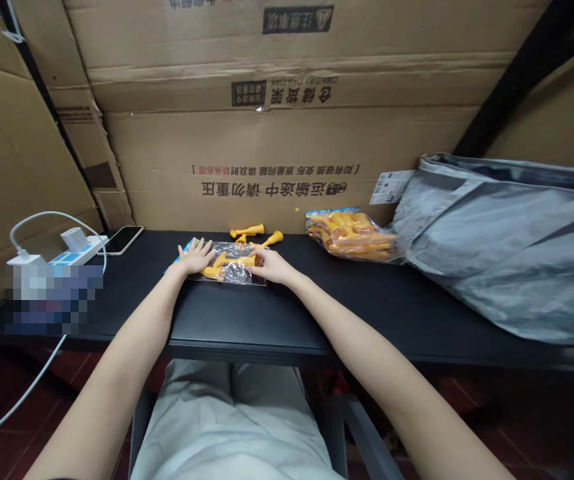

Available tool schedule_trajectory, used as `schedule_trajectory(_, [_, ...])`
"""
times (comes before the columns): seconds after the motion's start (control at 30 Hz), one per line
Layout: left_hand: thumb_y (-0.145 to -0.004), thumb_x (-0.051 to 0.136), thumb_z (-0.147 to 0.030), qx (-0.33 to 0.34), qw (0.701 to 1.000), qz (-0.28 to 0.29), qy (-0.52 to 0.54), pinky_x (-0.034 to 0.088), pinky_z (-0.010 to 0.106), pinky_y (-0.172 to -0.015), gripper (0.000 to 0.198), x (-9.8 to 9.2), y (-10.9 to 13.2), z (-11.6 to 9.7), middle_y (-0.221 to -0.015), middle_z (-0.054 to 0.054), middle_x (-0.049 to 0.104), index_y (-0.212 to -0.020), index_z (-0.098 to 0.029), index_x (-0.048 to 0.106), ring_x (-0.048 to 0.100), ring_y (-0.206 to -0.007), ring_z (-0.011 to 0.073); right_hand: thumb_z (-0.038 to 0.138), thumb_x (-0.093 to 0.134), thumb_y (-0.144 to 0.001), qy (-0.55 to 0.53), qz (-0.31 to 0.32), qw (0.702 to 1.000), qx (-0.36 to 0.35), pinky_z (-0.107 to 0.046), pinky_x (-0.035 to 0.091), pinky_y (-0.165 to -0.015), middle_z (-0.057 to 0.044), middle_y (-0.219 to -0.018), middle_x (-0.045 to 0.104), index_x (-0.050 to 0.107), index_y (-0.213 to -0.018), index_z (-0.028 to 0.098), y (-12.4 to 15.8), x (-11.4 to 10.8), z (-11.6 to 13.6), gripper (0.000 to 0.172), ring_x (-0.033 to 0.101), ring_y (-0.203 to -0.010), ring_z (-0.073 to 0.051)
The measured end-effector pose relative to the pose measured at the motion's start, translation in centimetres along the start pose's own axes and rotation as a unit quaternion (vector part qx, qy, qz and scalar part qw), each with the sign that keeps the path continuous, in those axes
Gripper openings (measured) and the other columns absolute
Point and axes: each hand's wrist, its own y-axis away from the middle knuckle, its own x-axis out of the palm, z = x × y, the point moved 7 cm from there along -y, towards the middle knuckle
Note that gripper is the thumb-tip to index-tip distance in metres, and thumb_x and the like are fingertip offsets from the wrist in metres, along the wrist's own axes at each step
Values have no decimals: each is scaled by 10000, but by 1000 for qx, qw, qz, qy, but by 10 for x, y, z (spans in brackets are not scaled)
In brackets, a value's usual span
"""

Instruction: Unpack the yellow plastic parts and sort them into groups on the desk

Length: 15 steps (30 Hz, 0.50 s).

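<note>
A clear plastic bag (237,272) with a blue printed header lies flat on the black table. My left hand (197,257) rests on its left end, fingers spread, holding it down. At the bag's right end, my right hand (271,265) has its fingers closed around the wide end of a yellow plastic toy piece (239,261), a tube with a flared end. Whether that end is inside the bag or at its mouth, I cannot tell. Another yellow piece (211,272) shows in the bag near my left hand. Loose yellow pieces (247,231) lie just behind the bag.
A filled bag of yellow pieces (349,235) stands to the right, against a large grey fabric bag (507,247). At left are a phone (123,240) and a power strip (79,250) with a white cable. A cardboard wall (277,140) closes off the back.
</note>
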Motion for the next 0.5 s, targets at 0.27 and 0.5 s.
schedule_trajectory(0.27, [-948,103,-512,89,996,13,17,46,622,-1147,635,9,10,-49,-1611,8,75,-1539,-283,150,-1,-1491,247,147,678,-696,-29,-36,998,32,-290,500,-672,-60,-779,709,699,-862,130,-1,4,2,168,665,-731,-208])
schedule_trajectory(0.5, [-950,-34,-456,78,990,8,117,109,528,-1182,646,7,11,-52,-1584,-12,166,-1543,-260,134,129,-1480,180,144,675,-699,23,-85,993,83,-362,533,-779,-89,-829,733,722,-784,155,-2,4,-7,98,697,-816,-269])
